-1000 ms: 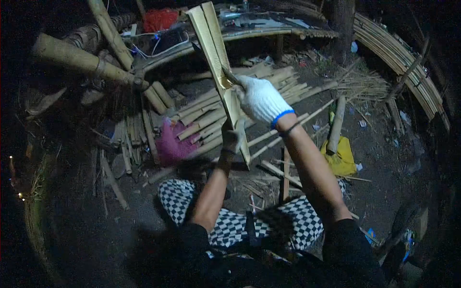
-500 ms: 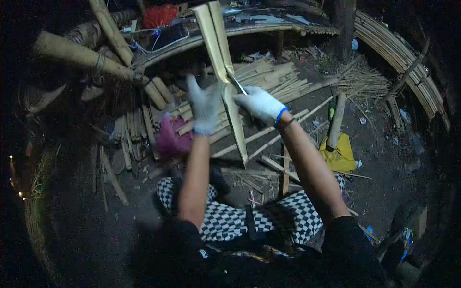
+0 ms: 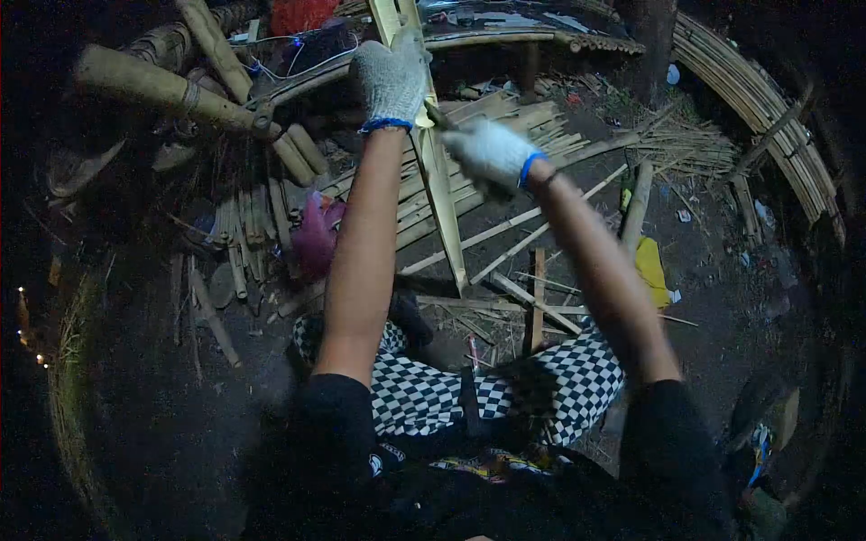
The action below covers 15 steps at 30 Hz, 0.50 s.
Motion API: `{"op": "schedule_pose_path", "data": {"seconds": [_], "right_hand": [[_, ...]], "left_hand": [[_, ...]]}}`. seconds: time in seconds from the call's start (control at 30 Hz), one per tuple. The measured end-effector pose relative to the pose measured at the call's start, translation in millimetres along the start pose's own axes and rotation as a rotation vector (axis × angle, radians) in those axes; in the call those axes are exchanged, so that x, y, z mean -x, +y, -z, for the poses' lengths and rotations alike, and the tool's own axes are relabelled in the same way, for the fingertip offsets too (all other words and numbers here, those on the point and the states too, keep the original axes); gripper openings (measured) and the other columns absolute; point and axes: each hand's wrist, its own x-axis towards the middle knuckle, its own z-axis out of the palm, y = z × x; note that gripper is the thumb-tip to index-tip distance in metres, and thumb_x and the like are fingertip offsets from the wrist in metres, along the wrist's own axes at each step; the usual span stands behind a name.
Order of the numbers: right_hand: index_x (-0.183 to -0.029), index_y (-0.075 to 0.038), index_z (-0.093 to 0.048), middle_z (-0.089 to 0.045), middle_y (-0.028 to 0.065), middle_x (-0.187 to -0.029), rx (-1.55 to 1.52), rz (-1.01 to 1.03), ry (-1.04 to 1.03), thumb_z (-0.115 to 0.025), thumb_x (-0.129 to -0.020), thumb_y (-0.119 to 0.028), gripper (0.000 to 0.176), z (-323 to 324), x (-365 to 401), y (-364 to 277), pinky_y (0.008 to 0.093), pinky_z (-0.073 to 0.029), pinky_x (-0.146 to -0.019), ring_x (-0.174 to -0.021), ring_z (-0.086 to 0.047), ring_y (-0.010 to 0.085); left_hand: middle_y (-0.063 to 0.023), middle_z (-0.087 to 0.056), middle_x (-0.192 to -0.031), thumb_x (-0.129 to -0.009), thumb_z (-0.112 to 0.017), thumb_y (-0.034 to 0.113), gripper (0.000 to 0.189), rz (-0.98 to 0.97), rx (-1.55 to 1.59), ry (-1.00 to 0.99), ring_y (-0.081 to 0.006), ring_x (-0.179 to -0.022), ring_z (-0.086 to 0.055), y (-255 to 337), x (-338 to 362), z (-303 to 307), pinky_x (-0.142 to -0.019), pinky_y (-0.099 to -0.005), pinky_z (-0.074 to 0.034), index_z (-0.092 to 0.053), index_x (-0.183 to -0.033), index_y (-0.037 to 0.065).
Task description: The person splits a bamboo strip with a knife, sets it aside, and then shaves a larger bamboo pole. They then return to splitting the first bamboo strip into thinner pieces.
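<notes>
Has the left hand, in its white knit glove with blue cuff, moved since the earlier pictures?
Yes, up the picture: first level with the crumpled magenta bag on the ground, the left hand now shows well above it in view.

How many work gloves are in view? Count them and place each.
2: one glove on the left hand, at the split bamboo; another glove on the right hand, lower, beside it. Darkness may hide more.

The left hand (image 3: 392, 83) touches split bamboo (image 3: 440, 203); the right hand (image 3: 490, 151) holds a blade (image 3: 437, 115).
</notes>
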Motion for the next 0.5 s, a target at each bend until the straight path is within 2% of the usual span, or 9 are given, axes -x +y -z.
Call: {"op": "schedule_pose_path", "data": {"seconds": [0.03,0.1,0.17,0.2,0.27,0.3,0.4,0.43,0.5], "right_hand": [[-0.078,0.002,-0.060,-0.061,0.0222,-0.070,0.271,0.368,0.103,-0.044,-0.085,-0.025,0.032,-19.1,-6.6,26.9,0.0421,-0.051,-0.060,-0.070,-0.062,0.0378],[-0.085,0.000,-0.066,-0.064,0.0231,-0.080,0.467,0.171,0.099,-0.051,-0.077,-0.030,0.034,-96.1,-60.4,118.4,0.0454,-0.050,-0.066,-0.074,-0.062,0.0405],[-0.082,-0.004,-0.069,-0.065,0.0216,-0.076,1.024,0.500,-0.486,-0.058,-0.072,-0.025,0.025,-159.5,-96.3,231.8,0.0432,-0.051,-0.064,-0.073,-0.065,0.0373],[-0.078,-0.004,-0.068,-0.065,0.0214,-0.074,0.867,0.564,-0.299,-0.058,-0.072,-0.021,0.020,-221.0,-147.0,317.1,0.0447,-0.051,-0.062,-0.073,-0.066,0.0365],[-0.077,-0.002,-0.066,-0.065,0.0215,-0.075,0.686,0.386,-0.257,-0.056,-0.075,-0.019,0.020,-177.2,-63.1,226.8,0.0463,-0.051,-0.061,-0.072,-0.066,0.0371],[-0.078,0.000,-0.066,-0.065,0.0218,-0.076,0.648,0.301,-0.058,-0.054,-0.077,-0.018,0.022,-188.4,-60.1,223.1,0.0462,-0.052,-0.062,-0.072,-0.066,0.0380],[-0.085,0.002,-0.066,-0.066,0.0197,-0.077,0.911,0.343,-0.215,-0.056,-0.075,-0.013,0.020,-186.5,-70.6,220.3,0.0421,-0.052,-0.061,-0.071,-0.066,0.0344],[-0.085,0.002,-0.066,-0.066,0.0197,-0.077,0.904,0.336,-0.214,-0.056,-0.075,-0.013,0.020,-184.5,-73.1,220.5,0.0421,-0.052,-0.061,-0.071,-0.066,0.0344],[-0.085,0.000,-0.068,-0.066,0.0198,-0.080,0.881,0.136,-0.056,-0.056,-0.075,-0.018,0.023,-179.6,-74.8,222.7,0.0425,-0.053,-0.062,-0.072,-0.066,0.0356]], "left_hand": [[-0.0187,-0.064,-0.066,-0.083,-0.061,0.032,0.039,0.026,0.148,-0.003,-0.0277,-0.060,-0.065,0.6,0.4,0.0,-0.056,-0.0392,-0.048,-0.065,-0.076,-0.006],[-0.0151,-0.065,-0.065,-0.083,-0.061,0.030,0.035,0.066,0.276,-0.008,-0.0213,-0.060,-0.066,3.3,1.3,7.1,-0.058,-0.0362,-0.050,-0.066,-0.078,-0.005],[-0.0168,-0.064,-0.066,-0.084,-0.060,0.032,0.039,0.014,-0.135,-0.095,-0.0245,-0.060,-0.066,10.9,5.9,17.2,-0.058,-0.0394,-0.049,-0.065,-0.076,-0.006],[-0.0168,-0.064,-0.066,-0.084,-0.060,0.032,0.039,0.003,-0.132,-0.103,-0.0245,-0.060,-0.066,12.0,5.2,16.2,-0.058,-0.0394,-0.049,-0.065,-0.076,-0.006],[-0.0178,-0.064,-0.065,-0.083,-0.061,0.033,0.041,-0.023,0.018,-0.116,-0.0260,-0.061,-0.065,10.9,8.0,12.4,-0.059,-0.0409,-0.049,-0.064,-0.071,-0.006],[-0.0178,-0.064,-0.065,-0.083,-0.061,0.033,0.041,-0.011,0.019,-0.112,-0.0260,-0.061,-0.065,7.1,8.2,12.7,-0.059,-0.0409,-0.049,-0.064,-0.071,-0.006],[-0.0058,-0.050,-0.057,-0.083,-0.057,0.021,0.026,-0.042,-0.078,-0.006,-0.0146,-0.051,-0.046,-5.5,-6.1,10.7,-0.050,-0.0341,-0.039,-0.060,-0.072,-0.002],[-0.0035,-0.042,-0.048,-0.084,-0.058,0.027,0.039,0.069,-0.098,0.031,-0.0131,-0.048,-0.040,-6.0,-11.6,7.3,-0.047,-0.0369,-0.034,-0.053,-0.059,-0.002],[-0.0046,-0.043,-0.049,-0.084,-0.058,0.027,0.039,0.057,-0.143,0.063,-0.0137,-0.047,-0.041,-10.7,-13.5,3.5,-0.046,-0.0376,-0.034,-0.051,-0.058,-0.001]]}}
